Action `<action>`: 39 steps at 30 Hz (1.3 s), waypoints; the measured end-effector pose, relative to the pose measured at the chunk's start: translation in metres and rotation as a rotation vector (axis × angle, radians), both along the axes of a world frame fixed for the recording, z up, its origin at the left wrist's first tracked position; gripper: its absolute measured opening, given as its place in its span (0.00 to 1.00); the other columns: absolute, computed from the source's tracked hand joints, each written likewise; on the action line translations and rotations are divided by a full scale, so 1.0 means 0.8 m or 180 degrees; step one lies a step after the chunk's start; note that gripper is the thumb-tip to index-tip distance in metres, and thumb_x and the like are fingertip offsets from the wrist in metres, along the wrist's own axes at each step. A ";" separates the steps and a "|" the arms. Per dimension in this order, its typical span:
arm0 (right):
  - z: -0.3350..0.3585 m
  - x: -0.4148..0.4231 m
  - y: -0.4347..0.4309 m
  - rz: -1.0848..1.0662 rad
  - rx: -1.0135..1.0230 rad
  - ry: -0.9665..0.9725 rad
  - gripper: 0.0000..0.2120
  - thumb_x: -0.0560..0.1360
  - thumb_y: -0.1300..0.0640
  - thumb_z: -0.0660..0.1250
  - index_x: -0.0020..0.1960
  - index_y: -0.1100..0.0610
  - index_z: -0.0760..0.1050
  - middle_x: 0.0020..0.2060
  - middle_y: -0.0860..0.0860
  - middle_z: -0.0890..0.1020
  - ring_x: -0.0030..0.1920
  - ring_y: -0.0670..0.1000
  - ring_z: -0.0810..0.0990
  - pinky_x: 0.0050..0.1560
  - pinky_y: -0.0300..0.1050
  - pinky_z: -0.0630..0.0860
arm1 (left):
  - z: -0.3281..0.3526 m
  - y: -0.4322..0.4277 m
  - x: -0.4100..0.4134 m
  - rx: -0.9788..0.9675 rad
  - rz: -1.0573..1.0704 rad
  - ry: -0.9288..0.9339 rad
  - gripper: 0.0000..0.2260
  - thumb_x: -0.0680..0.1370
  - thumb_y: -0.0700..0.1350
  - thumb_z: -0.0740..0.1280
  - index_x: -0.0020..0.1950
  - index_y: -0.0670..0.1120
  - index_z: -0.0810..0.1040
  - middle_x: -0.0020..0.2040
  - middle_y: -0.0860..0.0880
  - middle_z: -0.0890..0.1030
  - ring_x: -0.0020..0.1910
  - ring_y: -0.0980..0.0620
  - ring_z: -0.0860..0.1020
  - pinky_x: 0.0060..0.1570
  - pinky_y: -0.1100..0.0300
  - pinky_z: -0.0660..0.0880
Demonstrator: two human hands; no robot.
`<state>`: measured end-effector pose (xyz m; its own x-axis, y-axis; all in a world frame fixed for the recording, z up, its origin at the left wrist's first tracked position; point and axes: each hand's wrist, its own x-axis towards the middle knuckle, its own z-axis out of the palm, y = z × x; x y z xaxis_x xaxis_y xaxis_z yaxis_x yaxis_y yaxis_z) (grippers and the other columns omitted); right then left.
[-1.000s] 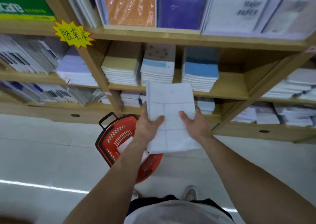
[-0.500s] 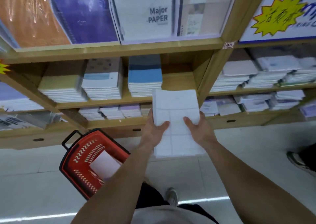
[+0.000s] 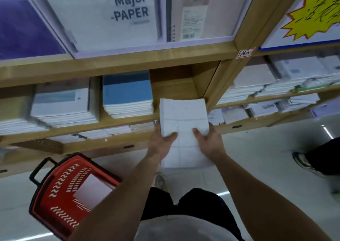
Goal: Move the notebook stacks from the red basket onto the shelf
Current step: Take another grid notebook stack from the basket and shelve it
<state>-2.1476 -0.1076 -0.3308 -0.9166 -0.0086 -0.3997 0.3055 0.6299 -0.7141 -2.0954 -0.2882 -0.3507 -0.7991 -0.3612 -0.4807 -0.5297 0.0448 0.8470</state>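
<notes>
Gripping white notebook stack [image 3: 184,128] from both sides, left hand [image 3: 161,145] and right hand [image 3: 209,141] equally near, thumbs on top; long axis toward 12 o'clock, far edge at wooden shelf bay [image 3: 174,89]; red plastic basket [image 3: 55,200] at 7 o'clock.

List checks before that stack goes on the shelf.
1. Grip: left hand and right hand both hold the white notebook stack, thumbs on top: ok.
2. Target: shelf gap right of the blue notebook stack is free: ok.
3. Stack lined up with the gap: ok.
4. Clearance to the wooden divider: cannot tell.
5. Source: red basket emptied: not ok, a white notebook lies inside.
</notes>
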 end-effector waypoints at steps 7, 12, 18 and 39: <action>-0.045 -0.065 -0.008 0.0153 -0.0037 -0.0095 0.31 0.78 0.40 0.68 0.74 0.55 0.67 0.62 0.56 0.81 0.60 0.58 0.81 0.58 0.47 0.77 | -0.044 -0.001 -0.060 -0.0007 0.0214 0.0049 0.28 0.76 0.43 0.75 0.72 0.55 0.68 0.53 0.63 0.78 0.48 0.65 0.77 0.38 0.77 0.72; -0.061 -0.098 -0.014 0.0262 -0.0022 0.0058 0.29 0.80 0.43 0.68 0.74 0.58 0.67 0.65 0.56 0.80 0.64 0.59 0.79 0.58 0.43 0.72 | -0.057 0.003 -0.086 -0.0215 0.0420 0.0097 0.28 0.75 0.46 0.75 0.73 0.52 0.70 0.58 0.56 0.79 0.53 0.58 0.79 0.44 0.74 0.73; -0.069 -0.107 -0.012 0.0278 -0.0234 -0.0149 0.29 0.80 0.43 0.67 0.74 0.56 0.66 0.66 0.56 0.78 0.66 0.59 0.78 0.64 0.51 0.74 | -0.054 -0.004 -0.106 -0.0269 0.0432 -0.0008 0.29 0.73 0.46 0.77 0.72 0.53 0.71 0.61 0.51 0.81 0.59 0.49 0.79 0.56 0.56 0.75; -0.063 -0.078 0.004 0.0294 -0.0217 -0.0387 0.34 0.72 0.49 0.77 0.72 0.57 0.66 0.61 0.50 0.80 0.60 0.52 0.79 0.53 0.40 0.72 | -0.061 0.020 -0.033 -0.0256 0.0410 -0.0439 0.24 0.72 0.54 0.77 0.65 0.48 0.79 0.54 0.54 0.83 0.55 0.51 0.81 0.57 0.56 0.77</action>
<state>-2.2096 -0.1046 -0.3810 -0.8555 -0.1215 -0.5033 0.3354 0.6106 -0.7174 -2.1220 -0.2720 -0.3997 -0.6723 -0.4977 -0.5480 -0.6463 0.0337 0.7624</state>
